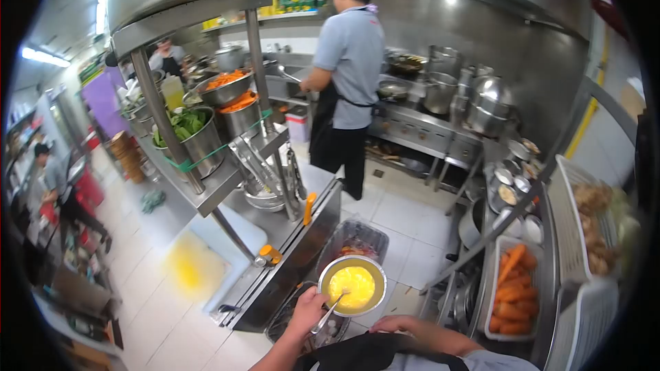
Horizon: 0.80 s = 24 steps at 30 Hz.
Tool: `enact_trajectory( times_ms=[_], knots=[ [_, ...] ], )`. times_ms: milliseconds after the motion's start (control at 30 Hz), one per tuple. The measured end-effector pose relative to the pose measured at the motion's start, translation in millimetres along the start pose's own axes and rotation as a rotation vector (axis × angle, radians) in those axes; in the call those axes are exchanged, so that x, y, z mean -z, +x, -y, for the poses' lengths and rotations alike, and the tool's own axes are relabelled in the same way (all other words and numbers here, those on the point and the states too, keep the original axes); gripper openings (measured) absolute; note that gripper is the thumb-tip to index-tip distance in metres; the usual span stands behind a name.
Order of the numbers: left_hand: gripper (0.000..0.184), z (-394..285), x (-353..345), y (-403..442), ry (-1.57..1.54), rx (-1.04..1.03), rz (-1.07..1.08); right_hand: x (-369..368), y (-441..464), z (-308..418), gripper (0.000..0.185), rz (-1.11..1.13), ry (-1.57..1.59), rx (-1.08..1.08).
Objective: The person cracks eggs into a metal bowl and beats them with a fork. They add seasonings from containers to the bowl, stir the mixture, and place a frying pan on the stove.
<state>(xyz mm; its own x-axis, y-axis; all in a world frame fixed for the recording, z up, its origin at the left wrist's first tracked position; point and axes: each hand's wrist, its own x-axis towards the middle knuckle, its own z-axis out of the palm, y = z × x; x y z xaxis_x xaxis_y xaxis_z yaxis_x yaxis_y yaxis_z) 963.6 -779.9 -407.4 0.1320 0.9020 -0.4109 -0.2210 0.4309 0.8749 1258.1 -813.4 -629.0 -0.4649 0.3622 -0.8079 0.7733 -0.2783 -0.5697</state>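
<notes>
My left hand grips the left rim of a round metal bowl. Yellow beaten egg fills the lower part of the bowl. A metal utensil, a fork or spoon, dips into the egg, and its handle leans over the near rim beside my left hand. Close to the black apron at my waist is my right hand, apart from the bowl, with its fingers loosely stretched and no object visible in it. Under the bowl stands a dark bin with scraps inside.
A steel counter with a cutting board is at left, below a shelf with pots of vegetables. Carrots sit in a white basket at right. A co-worker stands by the stove ahead.
</notes>
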Motion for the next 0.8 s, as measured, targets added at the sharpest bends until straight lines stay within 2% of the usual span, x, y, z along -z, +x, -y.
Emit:
enact_trajectory(
  times_ms=[133, 200, 233, 300, 367, 467, 633, 667, 800],
  knots=[
    [0.009, -7, -22, 9, -0.061, -0.011, -0.135, 83, -49, 90, 0.047, 0.182, -0.09, 0.242],
    [0.009, -14, -31, 12, -0.026, -0.026, -0.186, 106, -63, 112, 0.049, 0.361, -0.099, 0.387],
    [0.008, -22, -38, 15, -0.001, -0.043, -0.202, 115, -64, 118, 0.049, 0.375, -0.107, 0.408],
    [0.004, -33, -49, 24, 0.035, -0.062, -0.276, 138, -68, 127, 0.057, 0.477, -0.316, 0.476],
    [0.007, -29, -51, 44, 0.044, -0.078, -0.28, 165, -84, 135, 0.061, 0.47, -0.325, 0.403],
    [0.007, -29, -58, 95, 0.086, -0.092, -0.241, 221, -107, 136, 0.056, 0.374, -0.439, 0.374],
    [0.01, -47, -89, 207, 0.063, -0.123, -0.053, 299, -123, 87, 0.042, 0.205, 0.052, 0.471],
    [0.009, -53, -98, 232, 0.127, -0.15, -0.029, 309, -133, 88, 0.043, 0.119, -0.007, 0.367],
    [0.01, -79, -138, 311, 0.137, -0.138, 0.084, 355, -156, 86, 0.057, 0.015, -0.082, 0.275]
  ],
)
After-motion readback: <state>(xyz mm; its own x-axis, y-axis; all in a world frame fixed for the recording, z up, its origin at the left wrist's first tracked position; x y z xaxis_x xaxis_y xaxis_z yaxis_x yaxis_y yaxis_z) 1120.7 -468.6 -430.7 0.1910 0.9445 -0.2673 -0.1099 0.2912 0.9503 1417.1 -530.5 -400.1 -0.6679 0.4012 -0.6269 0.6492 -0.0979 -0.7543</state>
